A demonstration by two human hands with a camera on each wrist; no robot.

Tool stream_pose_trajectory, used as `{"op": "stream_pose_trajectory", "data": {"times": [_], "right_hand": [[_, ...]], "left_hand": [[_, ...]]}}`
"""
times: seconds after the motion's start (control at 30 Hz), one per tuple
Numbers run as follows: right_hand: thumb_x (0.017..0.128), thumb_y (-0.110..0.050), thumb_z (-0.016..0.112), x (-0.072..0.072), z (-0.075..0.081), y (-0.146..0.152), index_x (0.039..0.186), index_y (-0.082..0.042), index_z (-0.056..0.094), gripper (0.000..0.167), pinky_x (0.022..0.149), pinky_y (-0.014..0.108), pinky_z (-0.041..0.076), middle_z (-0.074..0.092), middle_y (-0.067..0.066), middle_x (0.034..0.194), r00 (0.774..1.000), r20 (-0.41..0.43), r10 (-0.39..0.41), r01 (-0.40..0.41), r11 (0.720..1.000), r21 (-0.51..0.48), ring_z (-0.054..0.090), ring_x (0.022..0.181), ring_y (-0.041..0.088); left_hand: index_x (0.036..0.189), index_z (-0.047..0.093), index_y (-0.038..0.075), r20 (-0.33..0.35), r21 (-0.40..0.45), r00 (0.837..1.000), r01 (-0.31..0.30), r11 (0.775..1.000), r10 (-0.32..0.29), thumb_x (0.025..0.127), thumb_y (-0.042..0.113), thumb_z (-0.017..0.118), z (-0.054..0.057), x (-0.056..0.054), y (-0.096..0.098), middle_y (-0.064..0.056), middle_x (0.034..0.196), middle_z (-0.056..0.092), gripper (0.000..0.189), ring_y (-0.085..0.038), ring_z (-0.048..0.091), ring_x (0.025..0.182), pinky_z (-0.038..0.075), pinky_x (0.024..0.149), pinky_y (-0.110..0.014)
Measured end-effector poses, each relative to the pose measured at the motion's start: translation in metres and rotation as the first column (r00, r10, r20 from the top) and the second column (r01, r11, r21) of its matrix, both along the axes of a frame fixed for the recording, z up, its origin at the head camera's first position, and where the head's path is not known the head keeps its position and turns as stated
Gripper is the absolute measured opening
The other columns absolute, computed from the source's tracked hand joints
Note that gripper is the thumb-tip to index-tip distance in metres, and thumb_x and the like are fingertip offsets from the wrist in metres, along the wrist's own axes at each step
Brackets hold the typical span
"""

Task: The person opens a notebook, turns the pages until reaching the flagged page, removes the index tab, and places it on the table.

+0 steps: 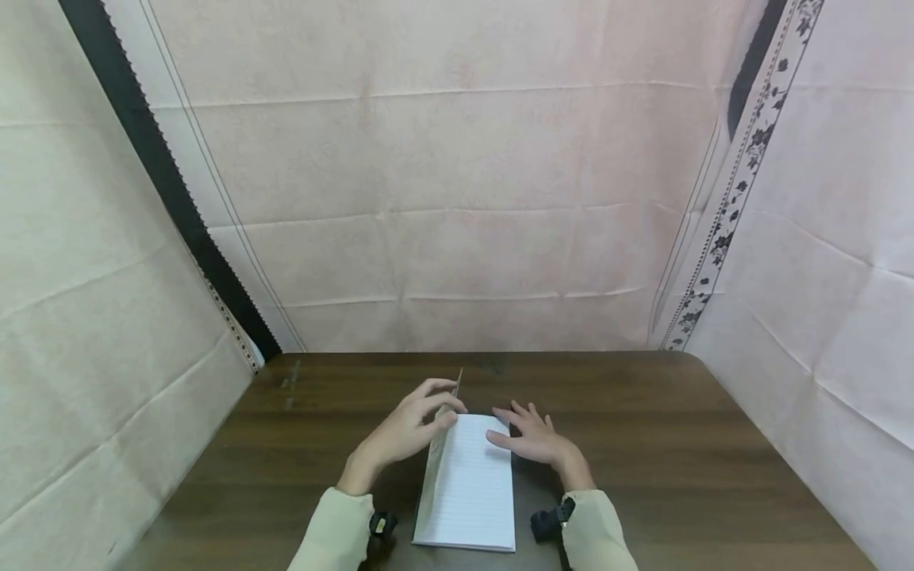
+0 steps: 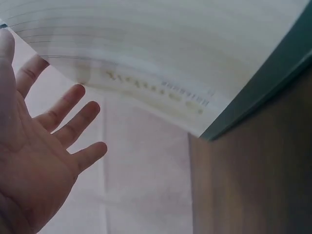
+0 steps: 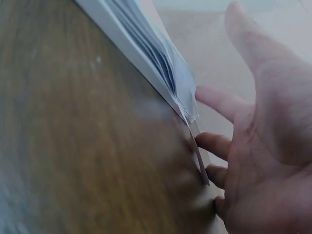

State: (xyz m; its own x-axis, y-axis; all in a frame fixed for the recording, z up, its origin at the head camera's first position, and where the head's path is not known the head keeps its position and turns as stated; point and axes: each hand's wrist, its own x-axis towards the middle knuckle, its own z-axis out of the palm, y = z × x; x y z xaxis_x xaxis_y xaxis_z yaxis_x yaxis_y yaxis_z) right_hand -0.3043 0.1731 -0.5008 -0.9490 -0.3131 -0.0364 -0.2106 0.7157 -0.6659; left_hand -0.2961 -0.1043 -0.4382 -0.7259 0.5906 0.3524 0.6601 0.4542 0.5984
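Observation:
An opened notebook (image 1: 474,484) with a lined white page lies on the table, its left side raised at an angle. My left hand (image 1: 410,424) is at its upper left, thumb near the page's top corner and fingers at the raised leaf. In the left wrist view, this hand (image 2: 39,146) has its fingers spread along the edge of the lined leaf (image 2: 146,48), which carries blurred print. My right hand (image 1: 531,440) is over the notebook's upper right corner, fingers extended. In the right wrist view, the fingertips of the right hand (image 3: 258,131) are right at the page corners (image 3: 183,92).
The brown wooden table (image 1: 643,444) has a rounded far corner. Pale cloth hangs behind it (image 1: 464,238) and on both sides, with a dark band at the left and a floral strip (image 1: 743,182) at the right. Dark wrist cameras (image 1: 550,523) sit at both sleeves.

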Motion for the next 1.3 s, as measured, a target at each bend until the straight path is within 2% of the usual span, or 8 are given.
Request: {"op": "stream_pose_trajectory", "data": {"times": [0.23, 0.37, 0.63, 0.8, 0.93, 1.03, 1.17, 1.3], "right_hand": [[0.085, -0.065, 0.063, 0.001, -0.004, 0.004, 0.154, -0.023, 0.042, 0.083, 0.113, 0.07, -0.002, 0.017, 0.021, 0.164, 0.998, -0.008, 0.058, -0.058, 0.998, 0.03, 0.001, 0.149, 0.048], [0.081, -0.061, 0.071, -0.001, -0.002, 0.007, 0.153, -0.025, 0.044, 0.085, 0.113, 0.069, -0.003, 0.015, 0.02, 0.165, 0.996, -0.014, 0.084, -0.084, 0.996, 0.034, -0.001, 0.15, 0.047], [0.078, -0.055, 0.076, -0.004, 0.003, 0.006, 0.152, -0.027, 0.046, 0.084, 0.114, 0.068, -0.002, 0.014, 0.019, 0.165, 0.993, -0.02, 0.116, -0.115, 0.991, 0.063, -0.003, 0.15, 0.046], [0.078, -0.05, 0.08, 0.002, 0.0, 0.01, 0.151, -0.025, 0.046, 0.085, 0.113, 0.07, -0.002, 0.014, 0.021, 0.164, 0.993, -0.004, 0.115, -0.114, 0.992, 0.05, -0.003, 0.149, 0.048], [0.079, -0.048, 0.08, 0.006, -0.006, 0.012, 0.151, -0.024, 0.046, 0.083, 0.112, 0.071, -0.003, 0.014, 0.023, 0.164, 0.992, 0.026, 0.127, -0.128, 0.991, 0.04, -0.003, 0.149, 0.05], [0.08, -0.047, 0.079, 0.004, -0.003, 0.012, 0.15, -0.024, 0.048, 0.08, 0.112, 0.071, -0.003, 0.014, 0.023, 0.164, 0.991, 0.019, 0.129, -0.13, 0.99, 0.047, -0.003, 0.149, 0.05], [0.081, -0.046, 0.078, -0.001, 0.0, 0.011, 0.148, -0.026, 0.051, 0.075, 0.113, 0.069, -0.004, 0.014, 0.022, 0.164, 0.993, 0.006, 0.115, -0.115, 0.991, 0.063, -0.003, 0.149, 0.048], [0.083, -0.044, 0.076, 0.0, 0.0, 0.01, 0.146, -0.027, 0.054, 0.069, 0.113, 0.068, -0.003, 0.014, 0.022, 0.164, 0.994, 0.007, 0.108, -0.108, 0.992, 0.071, -0.002, 0.15, 0.048]], "left_hand": [[0.1, 0.071, 0.016, -0.012, 0.054, 0.998, -0.063, 0.997, 0.063, 0.105, 0.033, 0.051, 0.012, -0.007, -0.029, -0.006, 0.141, 0.052, 0.027, -0.026, 0.054, 0.123, 0.048, 0.096, -0.05], [0.094, 0.071, 0.016, -0.008, 0.035, 0.994, -0.104, 0.994, 0.104, 0.106, 0.034, 0.05, 0.022, -0.01, -0.047, -0.009, 0.138, 0.053, 0.031, -0.028, 0.055, 0.12, 0.048, 0.093, -0.048], [0.107, 0.072, 0.019, 0.054, -0.076, 0.98, -0.187, 0.979, 0.191, 0.102, 0.04, 0.056, 0.03, -0.013, -0.092, -0.014, 0.142, 0.05, 0.027, -0.037, 0.05, 0.129, 0.044, 0.1, -0.057], [0.118, 0.069, 0.02, 0.151, -0.172, 0.976, -0.131, 0.976, 0.157, 0.101, 0.037, 0.06, 0.022, -0.004, -0.116, -0.022, 0.149, 0.044, 0.027, -0.046, 0.041, 0.136, 0.04, 0.102, -0.063], [0.135, 0.063, 0.014, 0.31, -0.216, 0.944, -0.049, 0.975, 0.116, 0.101, 0.034, 0.059, 0.013, 0.006, -0.13, -0.024, 0.15, 0.042, 0.039, -0.049, 0.036, 0.138, 0.037, 0.102, -0.067], [0.14, 0.058, 0.012, 0.399, -0.236, 0.91, -0.02, 0.971, 0.116, 0.101, 0.033, 0.059, 0.016, 0.007, -0.136, -0.022, 0.15, 0.044, 0.045, -0.048, 0.035, 0.139, 0.036, 0.103, -0.067], [0.143, 0.055, 0.009, 0.441, -0.257, 0.888, -0.01, 0.966, 0.126, 0.101, 0.032, 0.06, 0.022, 0.003, -0.141, -0.021, 0.15, 0.046, 0.049, -0.047, 0.037, 0.139, 0.035, 0.103, -0.067], [0.143, 0.056, 0.009, 0.478, -0.244, 0.871, 0.006, 0.97, 0.115, 0.098, 0.031, 0.064, 0.02, 0.004, -0.147, -0.023, 0.148, 0.047, 0.05, -0.048, 0.039, 0.137, 0.037, 0.102, -0.067]]}}
